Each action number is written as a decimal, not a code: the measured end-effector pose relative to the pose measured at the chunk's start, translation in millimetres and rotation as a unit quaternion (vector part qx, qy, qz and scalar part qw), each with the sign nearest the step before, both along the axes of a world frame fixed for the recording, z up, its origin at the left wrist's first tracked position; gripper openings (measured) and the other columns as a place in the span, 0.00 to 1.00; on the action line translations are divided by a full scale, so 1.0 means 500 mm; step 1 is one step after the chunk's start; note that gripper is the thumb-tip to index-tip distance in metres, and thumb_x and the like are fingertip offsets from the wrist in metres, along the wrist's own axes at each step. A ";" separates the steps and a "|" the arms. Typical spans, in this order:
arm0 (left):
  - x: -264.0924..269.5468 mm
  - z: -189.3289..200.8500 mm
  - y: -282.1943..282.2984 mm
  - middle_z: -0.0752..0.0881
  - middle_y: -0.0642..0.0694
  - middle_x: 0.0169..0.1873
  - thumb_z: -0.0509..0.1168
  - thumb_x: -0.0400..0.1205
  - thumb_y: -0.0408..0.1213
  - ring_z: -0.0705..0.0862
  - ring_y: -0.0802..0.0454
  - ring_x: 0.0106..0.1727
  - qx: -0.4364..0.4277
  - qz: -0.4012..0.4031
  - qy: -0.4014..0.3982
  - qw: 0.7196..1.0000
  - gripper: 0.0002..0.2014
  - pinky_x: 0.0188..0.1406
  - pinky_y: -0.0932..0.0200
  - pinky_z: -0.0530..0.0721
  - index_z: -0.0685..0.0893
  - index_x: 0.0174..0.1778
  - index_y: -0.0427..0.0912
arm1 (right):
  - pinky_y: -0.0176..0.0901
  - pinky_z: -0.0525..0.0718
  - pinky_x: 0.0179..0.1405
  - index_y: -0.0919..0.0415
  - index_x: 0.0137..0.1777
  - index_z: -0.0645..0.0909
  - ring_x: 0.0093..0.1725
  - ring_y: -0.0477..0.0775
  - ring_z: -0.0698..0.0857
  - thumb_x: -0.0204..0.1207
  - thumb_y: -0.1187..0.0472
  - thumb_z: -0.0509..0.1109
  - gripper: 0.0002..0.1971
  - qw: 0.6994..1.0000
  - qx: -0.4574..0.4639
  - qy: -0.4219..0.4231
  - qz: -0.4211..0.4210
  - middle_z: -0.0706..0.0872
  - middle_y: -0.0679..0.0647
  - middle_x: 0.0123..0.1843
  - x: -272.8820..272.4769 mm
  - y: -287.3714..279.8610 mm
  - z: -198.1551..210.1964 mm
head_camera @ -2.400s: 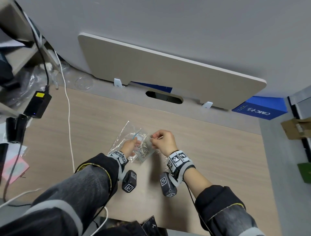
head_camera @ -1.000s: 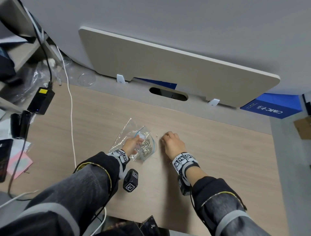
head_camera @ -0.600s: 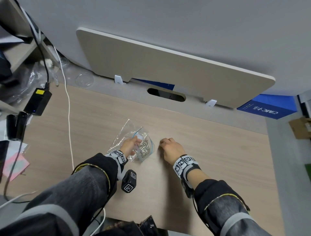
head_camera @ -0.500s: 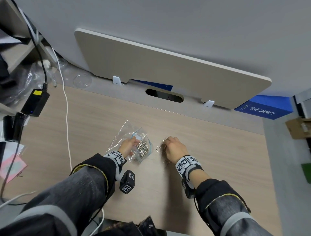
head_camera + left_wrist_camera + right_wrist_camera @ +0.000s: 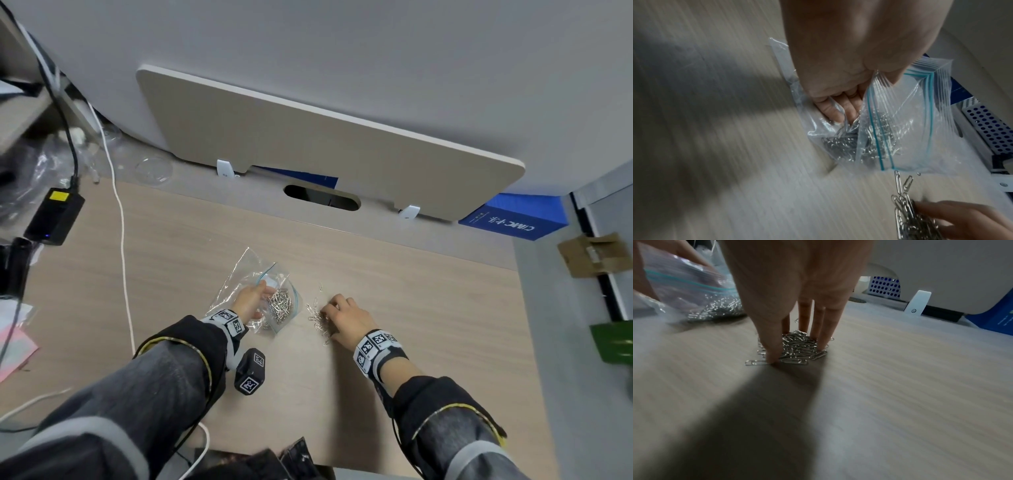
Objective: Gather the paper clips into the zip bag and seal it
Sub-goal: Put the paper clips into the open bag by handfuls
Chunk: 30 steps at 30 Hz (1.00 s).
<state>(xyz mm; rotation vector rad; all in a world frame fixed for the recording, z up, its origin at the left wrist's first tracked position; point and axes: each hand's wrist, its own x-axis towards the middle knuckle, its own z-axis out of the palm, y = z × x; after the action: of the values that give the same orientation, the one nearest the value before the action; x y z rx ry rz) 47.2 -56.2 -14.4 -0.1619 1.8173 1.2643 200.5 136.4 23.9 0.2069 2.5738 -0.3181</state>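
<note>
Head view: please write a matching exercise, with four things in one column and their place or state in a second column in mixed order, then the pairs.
1. zip bag
2. loose paper clips
3. left hand
4. blue box

A. far right, behind the desk
B. grips the bag near its mouth
C. heaped under the fingers of the right hand
D. unsealed, many clips inside

Pairs: 1-D, 2-C, 3-B, 4-A

Clear blue-striped zip bag (image 5: 239, 274), mouth open, partly filled, loose paper clips (image 5: 317, 318) heaped just beside
</note>
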 end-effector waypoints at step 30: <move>0.002 0.019 -0.001 0.81 0.36 0.57 0.49 0.88 0.46 0.77 0.53 0.36 -0.017 -0.013 0.004 1.000 0.22 0.33 0.59 0.75 0.84 0.57 0.36 | 0.34 0.86 0.23 0.64 0.35 0.81 0.27 0.53 0.82 0.69 0.78 0.75 0.10 0.752 -0.414 0.100 -0.503 0.82 0.56 0.32 -0.096 -0.001 0.070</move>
<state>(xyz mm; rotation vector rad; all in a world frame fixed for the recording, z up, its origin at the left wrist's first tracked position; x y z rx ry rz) 48.0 -56.8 -5.0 -0.1501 1.8429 1.2180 152.5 135.8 58.7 1.2432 1.9671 -1.8716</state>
